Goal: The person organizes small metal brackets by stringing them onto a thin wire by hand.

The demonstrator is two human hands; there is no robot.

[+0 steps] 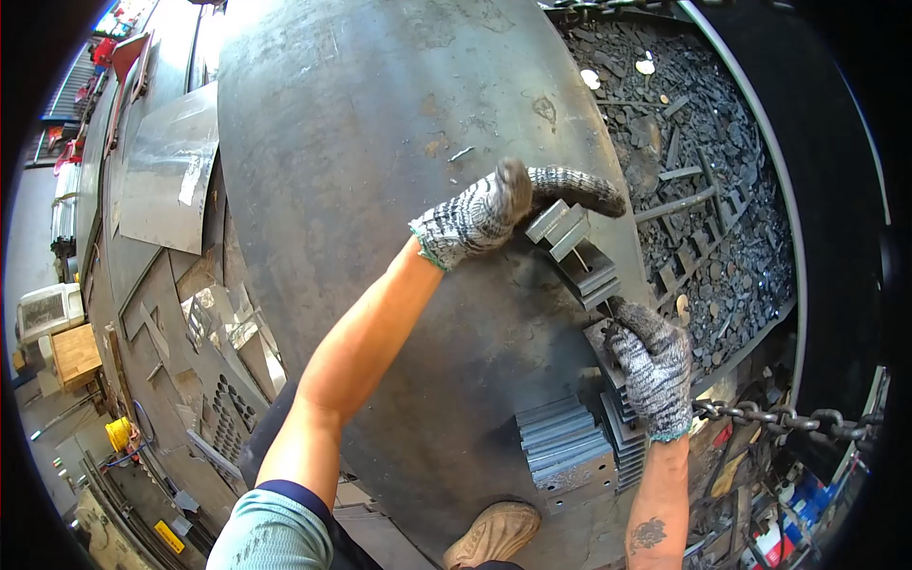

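Observation:
Both hands wear grey-and-black knitted gloves. My left hand is at the far end of a short stack of metal plates, its fingers stretched out and apart behind the top pieces. At the near end of that stack, my right hand has its fingers bent close to the lower plates; its fingertips are partly hidden, so its hold is unclear. Just below and left of my right hand lie rows of stacked metal plates, some with holes, on the large steel sheet.
A bin of dark metal scrap is at the right, with a heavy chain below it. Cut sheets and offcuts lie at the left. A shoe rests at the bottom edge of the steel sheet.

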